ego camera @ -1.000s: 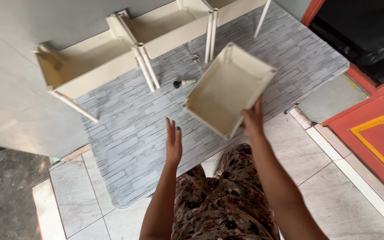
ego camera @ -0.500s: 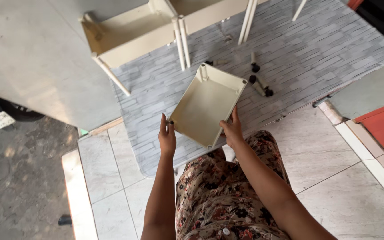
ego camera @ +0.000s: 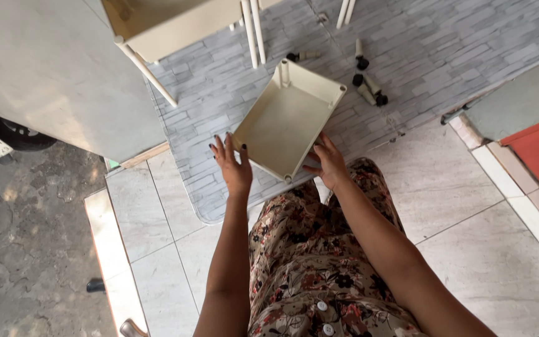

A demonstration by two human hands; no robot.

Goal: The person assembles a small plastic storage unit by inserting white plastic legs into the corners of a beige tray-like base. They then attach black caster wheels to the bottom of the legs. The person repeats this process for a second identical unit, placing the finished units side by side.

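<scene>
a grey brick-patterned mat (ego camera: 232, 118) covers pale floor tiles (ego camera: 444, 187). a cream plastic tray (ego camera: 285, 122) sits tilted at the mat's near edge. the left hand (ego camera: 233, 167), fingers spread, presses its left corner; the right hand (ego camera: 330, 163) curls under its near right edge. with so loose a hold the tray could slip and knock the small castors (ego camera: 369, 84) lying just beyond, far right.
</scene>
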